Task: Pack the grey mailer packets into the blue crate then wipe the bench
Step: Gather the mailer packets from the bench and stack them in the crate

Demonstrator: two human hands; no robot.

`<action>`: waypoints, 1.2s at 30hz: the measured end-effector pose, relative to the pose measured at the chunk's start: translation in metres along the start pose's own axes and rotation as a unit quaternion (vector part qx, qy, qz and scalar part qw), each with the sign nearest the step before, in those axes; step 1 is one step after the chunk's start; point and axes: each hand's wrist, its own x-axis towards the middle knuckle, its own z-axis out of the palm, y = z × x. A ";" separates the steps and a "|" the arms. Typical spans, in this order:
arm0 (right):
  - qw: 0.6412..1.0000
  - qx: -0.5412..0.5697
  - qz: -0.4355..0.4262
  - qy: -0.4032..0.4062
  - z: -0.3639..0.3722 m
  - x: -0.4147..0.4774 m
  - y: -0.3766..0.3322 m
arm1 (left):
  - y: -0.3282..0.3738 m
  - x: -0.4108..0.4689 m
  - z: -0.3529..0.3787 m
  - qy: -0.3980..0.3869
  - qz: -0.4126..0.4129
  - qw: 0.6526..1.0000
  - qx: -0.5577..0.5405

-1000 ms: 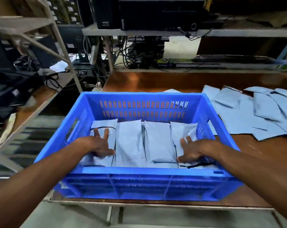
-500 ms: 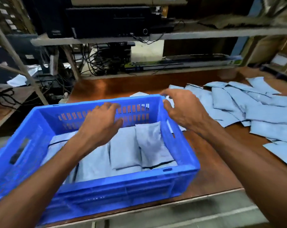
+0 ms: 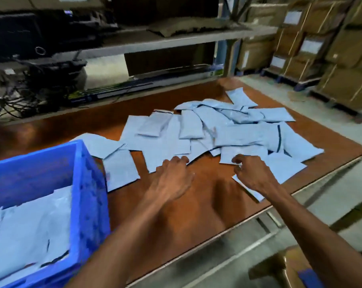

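A loose pile of grey mailer packets [image 3: 217, 129] lies spread over the brown bench [image 3: 196, 204], to the right of the blue crate [image 3: 88, 183]. The crate stands at the bench's near left and holds several packets [image 3: 30, 225] side by side. My left hand [image 3: 171, 175] reaches out with its fingertips on the near edge of a packet, fingers apart, holding nothing. My right hand [image 3: 252, 173] rests over another packet [image 3: 284, 169] at the pile's near right. Its fingers curl at a packet's edge, and motion blur hides whether they grip it.
A metal shelf [image 3: 176, 40] with dark equipment and tangled cables [image 3: 30, 88] runs behind the bench. Stacked cardboard boxes [image 3: 342, 48] stand on pallets at the far right. The bench's front edge runs diagonally near my right forearm, with a brown box [image 3: 279, 267] below it.
Both hands have left the crate and moved right to the pile of packets. My view has swung right, so the crate now sits at the left edge.
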 end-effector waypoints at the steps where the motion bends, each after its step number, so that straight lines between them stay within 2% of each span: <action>1: 1.000 0.002 0.007 -0.001 0.001 0.009 0.020 | 0.003 0.009 0.009 -0.014 -0.009 1.000 -0.003; 5: 0.998 -0.036 -0.043 0.032 0.003 0.052 0.076 | 0.007 0.048 0.038 -0.044 -0.030 0.999 -0.002; 8: 0.990 -0.104 -0.084 0.046 -0.001 0.095 0.093 | 0.011 0.072 0.056 -0.040 -0.024 0.999 -0.004; 12: 0.976 -0.207 -0.053 -0.025 0.007 0.143 0.103 | 0.018 0.083 0.078 -0.016 -0.004 1.000 -0.001; 15: 0.970 -0.235 -0.014 -0.054 0.034 0.136 0.078 | 0.013 0.081 0.085 0.013 0.005 1.000 -0.023; 18: 0.977 -0.199 -0.016 -0.080 0.061 0.091 0.026 | 0.002 0.080 0.088 0.053 0.018 0.997 -0.044; 21: 0.979 -0.163 -0.075 -0.101 0.078 0.037 -0.019 | -0.007 0.078 0.089 0.123 0.006 0.991 -0.059; 23: 0.975 -0.138 -0.123 -0.122 0.083 0.014 -0.035 | -0.011 0.074 0.093 0.141 -0.038 0.987 -0.061; 25: 0.976 -0.106 -0.142 -0.125 0.083 0.003 -0.032 | -0.014 0.071 0.101 0.115 -0.112 0.985 -0.061; 27: 0.983 -0.061 -0.152 -0.081 0.082 -0.010 -0.021 | -0.016 0.070 0.109 0.086 -0.165 0.982 -0.026; 29: 0.981 -0.043 -0.186 -0.021 0.083 -0.027 -0.011 | -0.018 0.073 0.111 0.070 -0.178 0.982 -0.003; 33: 0.976 -0.019 -0.212 0.041 0.087 -0.030 -0.006 | -0.024 0.066 0.105 0.135 -0.176 0.973 0.059; 36: 0.980 0.046 -0.187 0.058 0.093 0.006 -0.013 | -0.016 0.037 0.114 0.145 -0.187 0.971 0.029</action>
